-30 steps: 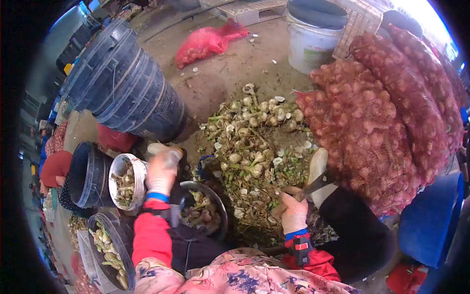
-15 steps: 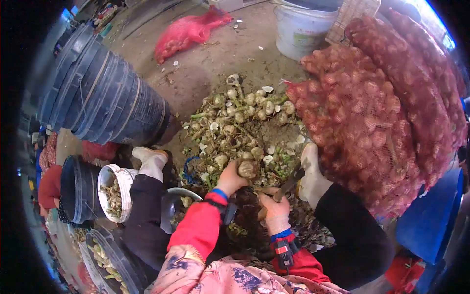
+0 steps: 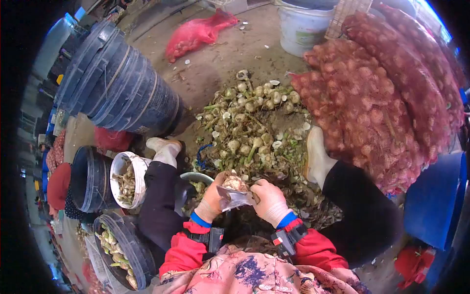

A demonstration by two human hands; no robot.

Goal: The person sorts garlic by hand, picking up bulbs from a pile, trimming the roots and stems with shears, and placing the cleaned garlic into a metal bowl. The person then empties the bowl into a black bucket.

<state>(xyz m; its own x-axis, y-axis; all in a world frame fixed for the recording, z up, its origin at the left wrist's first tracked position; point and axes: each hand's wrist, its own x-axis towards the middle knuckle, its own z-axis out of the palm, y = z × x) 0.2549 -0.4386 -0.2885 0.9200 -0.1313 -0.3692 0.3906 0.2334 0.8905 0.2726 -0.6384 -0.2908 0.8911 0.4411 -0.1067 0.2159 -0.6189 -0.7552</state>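
A bulb in my left hand, a blade against it in my right.
From the left, the white bucket (image 3: pixel 141 182) of trimmings stands by my leg, then the metal basin (image 3: pixel 183 190), partly hidden, near my left hand (image 3: pixel 210 202). That hand is closed around the pale bulb (image 3: pixel 235 183), held up in front of me, near side of the loose pile (image 3: pixel 250 105); its fingers should stay snug, I think, and clear of the edge. The broad blade (image 3: pixel 237 199) lies just under the bulb; a flat, shallow angle ought to spare the flesh. My right hand (image 3: pixel 269 201) grips the handle end, and short, controlled strokes seem safest with both hands so near. Farther right lean the red net sacks (image 3: pixel 364 110).
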